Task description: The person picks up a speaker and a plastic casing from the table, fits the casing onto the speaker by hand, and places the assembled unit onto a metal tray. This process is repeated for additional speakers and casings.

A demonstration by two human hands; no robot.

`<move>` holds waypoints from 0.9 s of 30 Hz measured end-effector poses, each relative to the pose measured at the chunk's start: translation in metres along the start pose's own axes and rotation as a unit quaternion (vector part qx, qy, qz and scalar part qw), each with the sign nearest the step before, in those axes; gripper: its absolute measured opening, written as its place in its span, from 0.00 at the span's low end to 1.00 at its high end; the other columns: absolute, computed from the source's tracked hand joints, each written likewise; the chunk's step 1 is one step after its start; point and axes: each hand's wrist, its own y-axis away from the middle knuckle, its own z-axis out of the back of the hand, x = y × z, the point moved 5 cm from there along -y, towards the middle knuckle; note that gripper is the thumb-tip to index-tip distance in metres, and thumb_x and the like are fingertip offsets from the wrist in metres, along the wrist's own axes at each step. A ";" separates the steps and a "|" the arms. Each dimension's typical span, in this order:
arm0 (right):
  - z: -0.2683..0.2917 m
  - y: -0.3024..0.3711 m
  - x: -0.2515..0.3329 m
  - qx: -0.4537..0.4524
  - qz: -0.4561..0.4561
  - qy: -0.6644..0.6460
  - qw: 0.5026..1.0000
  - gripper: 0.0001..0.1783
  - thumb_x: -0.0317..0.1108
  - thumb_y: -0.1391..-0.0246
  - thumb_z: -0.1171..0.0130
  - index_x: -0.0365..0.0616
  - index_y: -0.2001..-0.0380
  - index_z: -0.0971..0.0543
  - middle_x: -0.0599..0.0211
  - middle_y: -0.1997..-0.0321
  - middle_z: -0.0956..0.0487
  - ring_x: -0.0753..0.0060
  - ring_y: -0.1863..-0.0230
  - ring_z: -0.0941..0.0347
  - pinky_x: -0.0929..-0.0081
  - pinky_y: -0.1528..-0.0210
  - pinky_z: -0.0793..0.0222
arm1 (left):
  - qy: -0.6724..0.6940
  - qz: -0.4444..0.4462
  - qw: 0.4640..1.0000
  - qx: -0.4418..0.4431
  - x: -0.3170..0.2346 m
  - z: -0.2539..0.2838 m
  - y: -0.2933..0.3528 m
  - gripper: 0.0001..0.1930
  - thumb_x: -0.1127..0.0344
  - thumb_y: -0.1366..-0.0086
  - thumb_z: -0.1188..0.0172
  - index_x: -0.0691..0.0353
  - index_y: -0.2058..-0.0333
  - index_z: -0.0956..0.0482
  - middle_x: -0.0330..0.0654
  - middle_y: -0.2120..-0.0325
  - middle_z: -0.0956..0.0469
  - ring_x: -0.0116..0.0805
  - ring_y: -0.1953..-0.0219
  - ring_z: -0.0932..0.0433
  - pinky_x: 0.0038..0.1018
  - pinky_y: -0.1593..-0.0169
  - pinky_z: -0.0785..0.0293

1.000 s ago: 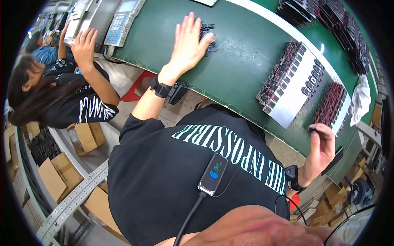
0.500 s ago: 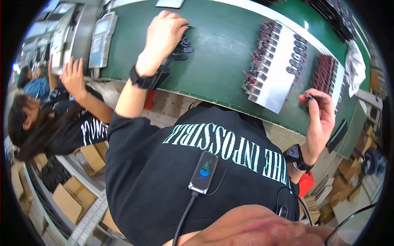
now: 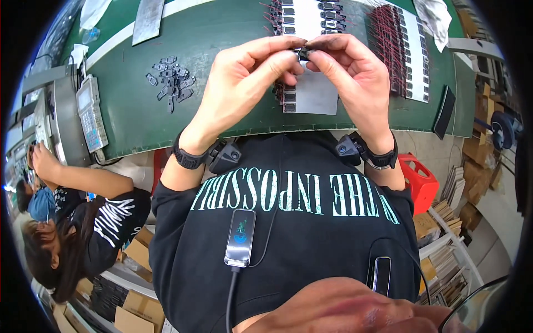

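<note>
My left hand [image 3: 244, 80] and my right hand [image 3: 358, 75] meet above the green table, both closed in a pinch. Between their fingertips sits a small black plastic part [image 3: 302, 54]; fingers cover most of it, so I cannot tell whether it is one piece or two. Beneath them lies a white plate [image 3: 316, 97] edged with rows of small black rectangular parts and red wires. Left of my left hand is a loose pile of black plastic pieces [image 3: 175, 80].
A second plate [image 3: 415, 61] at right carries more parts with dense red wires. A flat black object [image 3: 444, 112] lies by the table's right edge. At left are a grey keypad device [image 3: 90, 116], a metal plate [image 3: 148, 21] and a co-worker [image 3: 100, 216]. A red stool [image 3: 417, 180] stands below.
My left hand has moved right from the black pile, and my right hand has come left from beside the second plate. They now meet at the small black part. The view has turned.
</note>
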 end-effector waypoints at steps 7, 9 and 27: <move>-0.009 -0.010 -0.008 0.009 0.001 0.000 1.000 0.10 0.23 0.41 0.40 0.35 0.56 0.21 0.71 0.59 0.20 0.82 0.60 0.24 0.85 0.56 0.28 | -0.036 -0.015 0.999 -0.025 0.007 0.013 -0.001 0.16 0.74 0.32 0.44 0.68 0.46 0.25 0.43 0.58 0.18 0.27 0.57 0.19 0.21 0.51 0.23; -0.013 -0.016 -0.003 0.001 0.014 0.025 1.000 0.09 0.23 0.42 0.40 0.35 0.58 0.20 0.70 0.61 0.20 0.81 0.61 0.23 0.84 0.58 0.27 | -0.039 -0.012 0.999 -0.024 0.007 0.019 -0.003 0.16 0.74 0.32 0.44 0.68 0.46 0.25 0.44 0.58 0.18 0.27 0.55 0.19 0.21 0.50 0.23; -0.009 -0.019 0.000 0.014 0.046 0.063 0.997 0.06 0.23 0.43 0.39 0.36 0.62 0.19 0.69 0.61 0.20 0.80 0.62 0.24 0.83 0.58 0.28 | -0.065 0.008 0.997 0.035 0.007 0.013 -0.011 0.19 0.76 0.31 0.47 0.71 0.42 0.30 0.46 0.57 0.19 0.31 0.55 0.19 0.25 0.47 0.22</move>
